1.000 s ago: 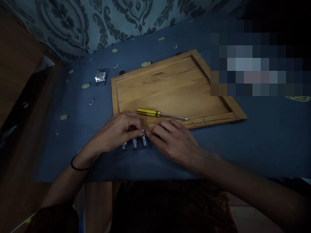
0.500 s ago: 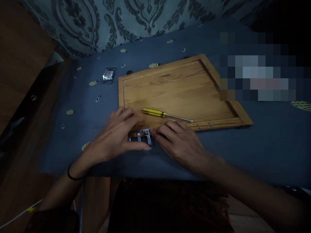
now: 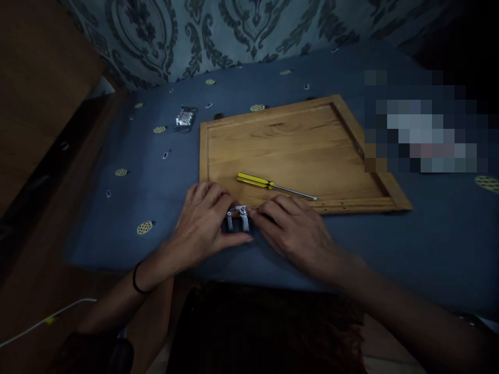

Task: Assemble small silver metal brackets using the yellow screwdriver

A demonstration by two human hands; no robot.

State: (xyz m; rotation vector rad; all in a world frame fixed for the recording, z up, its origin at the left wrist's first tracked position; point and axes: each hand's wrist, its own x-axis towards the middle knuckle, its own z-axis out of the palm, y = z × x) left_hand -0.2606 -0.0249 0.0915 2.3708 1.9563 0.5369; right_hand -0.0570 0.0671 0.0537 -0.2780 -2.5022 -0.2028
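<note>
A wooden panel (image 3: 273,140) with a raised frame lies on the blue cloth. At its near edge is a small metal hinge (image 3: 244,218), its arms pointing towards me. My left hand (image 3: 206,221) curls around the hinge's left side, fingers on the panel edge and thumb stretched out in front. Close against the hinge's right side, my right hand (image 3: 292,226) has its thumb and fingertips pressed together; whatever is between them is hidden. A screwdriver (image 3: 255,180) with a yellow and black handle rests on the panel, just beyond both hands.
Several metal pieces (image 3: 184,119) lie in a clear wrapping on the cloth (image 3: 144,156), left of the panel. Small holes show along the panel's near rail (image 3: 353,205). A patterned wall covering (image 3: 253,26) rises behind. A pixelated patch hides the right side.
The whole view has shifted slightly to the right. My left hand sits a little closer over the hinge's left part; my right hand keeps its place beside it.
</note>
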